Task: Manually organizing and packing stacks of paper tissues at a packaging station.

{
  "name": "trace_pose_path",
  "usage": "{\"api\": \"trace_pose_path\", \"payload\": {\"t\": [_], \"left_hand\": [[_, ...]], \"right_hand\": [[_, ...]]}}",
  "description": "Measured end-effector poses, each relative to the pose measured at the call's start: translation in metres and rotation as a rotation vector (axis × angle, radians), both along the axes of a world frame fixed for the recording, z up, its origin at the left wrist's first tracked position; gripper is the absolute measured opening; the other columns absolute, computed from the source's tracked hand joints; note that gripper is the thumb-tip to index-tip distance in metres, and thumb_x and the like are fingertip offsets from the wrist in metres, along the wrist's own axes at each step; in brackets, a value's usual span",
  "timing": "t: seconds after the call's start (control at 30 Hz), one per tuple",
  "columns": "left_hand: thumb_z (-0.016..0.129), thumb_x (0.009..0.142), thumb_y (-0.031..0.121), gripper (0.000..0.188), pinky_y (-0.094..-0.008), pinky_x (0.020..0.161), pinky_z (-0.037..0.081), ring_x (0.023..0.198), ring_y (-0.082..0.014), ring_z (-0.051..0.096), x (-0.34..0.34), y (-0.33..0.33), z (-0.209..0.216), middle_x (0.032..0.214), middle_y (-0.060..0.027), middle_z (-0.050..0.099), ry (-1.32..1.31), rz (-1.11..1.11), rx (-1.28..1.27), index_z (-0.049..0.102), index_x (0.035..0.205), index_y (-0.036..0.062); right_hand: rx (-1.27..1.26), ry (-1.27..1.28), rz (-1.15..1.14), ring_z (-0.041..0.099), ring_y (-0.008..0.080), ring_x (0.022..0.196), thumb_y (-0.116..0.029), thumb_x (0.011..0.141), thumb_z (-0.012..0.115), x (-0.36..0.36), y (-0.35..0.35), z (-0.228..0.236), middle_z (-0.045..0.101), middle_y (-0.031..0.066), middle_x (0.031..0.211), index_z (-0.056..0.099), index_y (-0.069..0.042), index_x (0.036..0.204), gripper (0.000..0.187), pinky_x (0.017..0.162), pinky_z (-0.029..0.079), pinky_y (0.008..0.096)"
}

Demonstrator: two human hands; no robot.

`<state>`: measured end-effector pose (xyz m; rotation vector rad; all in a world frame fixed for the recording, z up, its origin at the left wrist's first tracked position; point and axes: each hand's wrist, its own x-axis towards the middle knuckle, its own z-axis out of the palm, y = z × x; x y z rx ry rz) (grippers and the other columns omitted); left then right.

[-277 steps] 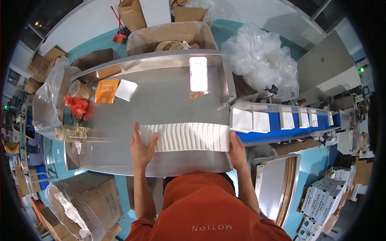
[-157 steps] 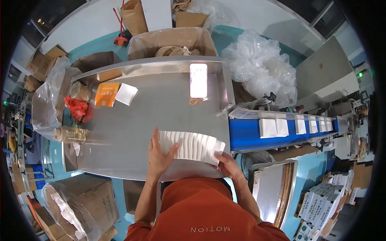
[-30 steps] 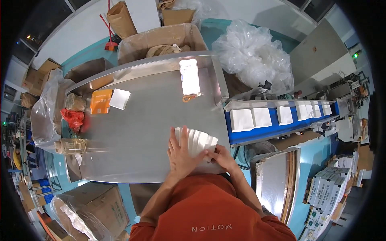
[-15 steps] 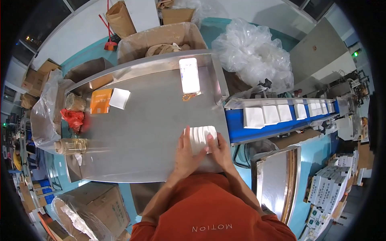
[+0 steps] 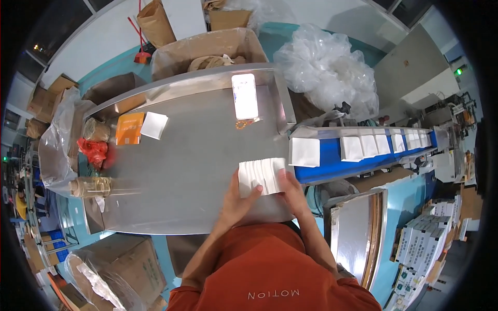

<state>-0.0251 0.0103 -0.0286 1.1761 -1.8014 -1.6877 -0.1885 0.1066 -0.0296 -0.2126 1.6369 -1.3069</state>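
Observation:
Both my hands hold a bundle of flat white folded sheets [image 5: 261, 173], standing side by side like napkins, over the near right of the metal table [image 5: 181, 171]. My left hand [image 5: 239, 201] grips its left side, the thumb lying across the front. Around the right end closes my right hand [image 5: 291, 193], its fingers partly hidden by the bundle. Just past that hand, a single white folded sheet [image 5: 305, 152] lies at the near end of the blue conveyor belt [image 5: 329, 161]. Farther along the belt come several more white folded sheets [image 5: 351, 149].
A phone [image 5: 244, 96] lies at the back of the table beside orange beads [image 5: 243, 124]. To the left are an orange packet [image 5: 129, 128], a white square [image 5: 154, 126], a red plastic bag [image 5: 93, 151] and a roll of clear tape [image 5: 93, 187]. A metal rim [image 5: 176, 88] borders the table's back.
The white sheets on the belt have moved left toward the table, one reaching its end. My right hand has shifted right along the bundle, and the bundle has risen slightly.

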Motion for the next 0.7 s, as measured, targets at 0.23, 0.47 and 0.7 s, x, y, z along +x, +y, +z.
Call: {"api": "trace_pose_path", "payload": {"t": [0.23,0.47,0.7], "left_hand": [[0.083,0.076,0.023,0.092,-0.0426,0.098,0.046,0.121,-0.0358,0.053,-0.005,0.008,-0.002,0.131,-0.023,0.05,0.041,0.114,-0.178,0.027,0.144,-0.0056],[0.081,0.079,0.027,0.091,-0.0409,0.102,0.043,0.123,-0.0341,0.052,0.002,0.002,0.006,0.131,-0.0246,0.051,0.007,0.068,-0.111,0.027,0.146,-0.0043],[0.077,0.082,0.027,0.085,-0.0418,0.101,0.044,0.122,-0.0352,0.052,-0.003,0.016,-0.014,0.131,-0.0245,0.051,0.04,-0.031,-0.035,0.029,0.145,-0.0031]], "right_hand": [[-0.106,-0.415,-0.014,0.057,0.013,0.081,-0.037,0.097,0.059,0.013,-0.002,-0.012,0.063,0.007,0.095,0.06,-0.003,0.12,0.041,0.068,0.045,0.0276],[-0.274,-0.329,-0.349,0.063,0.0176,0.088,-0.015,0.097,0.055,-0.013,0.02,-0.054,0.065,0.0111,0.098,0.059,0.003,0.11,0.023,0.077,0.051,0.0271],[0.066,0.372,0.224,0.061,0.02,0.102,-0.046,0.097,0.056,0.021,-0.002,0.001,0.065,0.014,0.112,0.046,0.006,0.135,0.065,0.088,0.047,0.0281]]}}
